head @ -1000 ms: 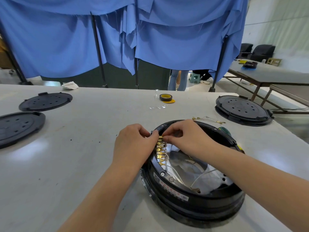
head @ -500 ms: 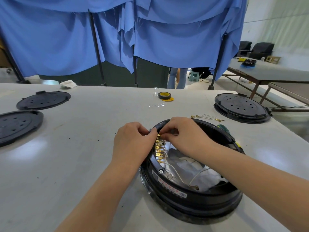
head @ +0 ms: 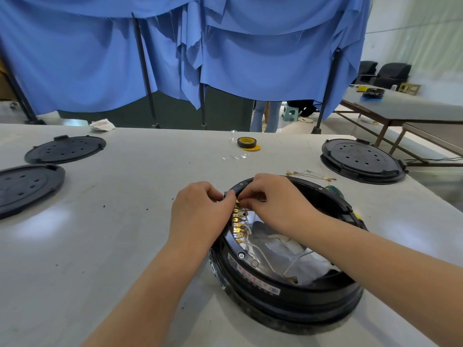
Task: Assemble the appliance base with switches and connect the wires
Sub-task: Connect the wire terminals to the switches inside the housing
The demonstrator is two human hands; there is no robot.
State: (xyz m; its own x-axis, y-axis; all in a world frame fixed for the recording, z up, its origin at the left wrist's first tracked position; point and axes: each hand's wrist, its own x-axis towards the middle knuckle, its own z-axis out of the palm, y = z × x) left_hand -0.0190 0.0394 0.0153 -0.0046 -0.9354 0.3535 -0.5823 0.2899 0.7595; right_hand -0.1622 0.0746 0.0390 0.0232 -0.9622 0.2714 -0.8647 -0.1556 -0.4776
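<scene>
A round black appliance base [head: 283,294] lies open side up on the white table, at centre right. A row of several brass terminals [head: 236,225] runs along its left inner rim, with thin white wires [head: 263,254] trailing from them into the shiny interior. My left hand [head: 200,214] grips the base's left rim beside the terminals. My right hand [head: 278,204] reaches over the rim and pinches a brass wire connector at the top of the terminal row. The fingertips of both hands nearly touch there and hide the topmost terminal.
Loose brass-tipped wires [head: 310,174] lie just beyond the base. A black and yellow tape roll [head: 246,143] sits further back. Black perforated covers lie at left [head: 65,149] and far left [head: 25,186], and a stacked one [head: 362,160] at right. Blue curtains hang behind the table.
Both hands stay at the top of the terminal row, with only small finger movements. The view has shifted slightly.
</scene>
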